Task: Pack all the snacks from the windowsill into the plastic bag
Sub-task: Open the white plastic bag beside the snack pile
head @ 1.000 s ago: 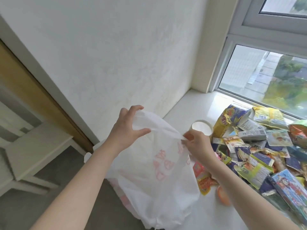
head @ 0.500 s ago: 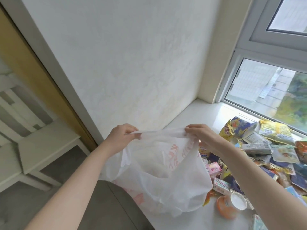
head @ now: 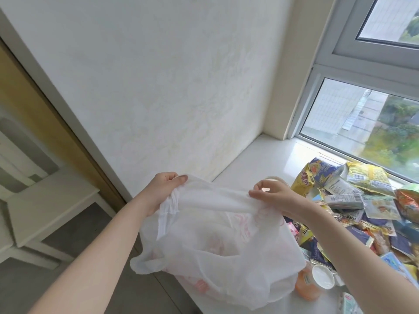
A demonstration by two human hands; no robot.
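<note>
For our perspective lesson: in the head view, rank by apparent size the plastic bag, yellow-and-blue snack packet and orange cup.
1. plastic bag
2. yellow-and-blue snack packet and orange cup: alike, cup nearer, so unranked

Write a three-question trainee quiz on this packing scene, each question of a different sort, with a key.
1. True or false: the left hand and the right hand both grip the upper edge of the white plastic bag.
2. Multiple choice: the pile of snack packets lies A) on the windowsill, to the right of the bag; B) inside the bag; C) in the right hand.
3. Fill in: the orange cup near the bag's lower right corner has a ___ lid.
Key: 1 true; 2 A; 3 white.
</note>
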